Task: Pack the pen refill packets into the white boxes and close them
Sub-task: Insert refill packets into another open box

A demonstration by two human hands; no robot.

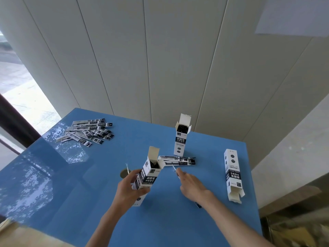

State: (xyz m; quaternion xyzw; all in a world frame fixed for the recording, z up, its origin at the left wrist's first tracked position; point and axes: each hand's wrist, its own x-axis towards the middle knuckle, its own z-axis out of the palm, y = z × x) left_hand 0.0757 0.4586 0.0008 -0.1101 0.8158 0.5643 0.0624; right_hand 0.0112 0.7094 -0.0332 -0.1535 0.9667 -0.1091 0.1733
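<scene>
Refill packets (85,133) lay mostly unpacked in a fanned heap at the far left of the blue table (178,220); a few more (179,160) lay between the two opened boxes. None of the three white boxes was closed. The far upright box (181,138) looked filled, flap up. A third box (232,175) lay at the right, end open. Your left hand (127,188) curled round the near box (146,177), tilted, dark contents visible. Your right hand (191,184) reached toward the loose packets, fingers fairly straight; whether they pinched the thin white sliver at their tips you could not tell.
</scene>
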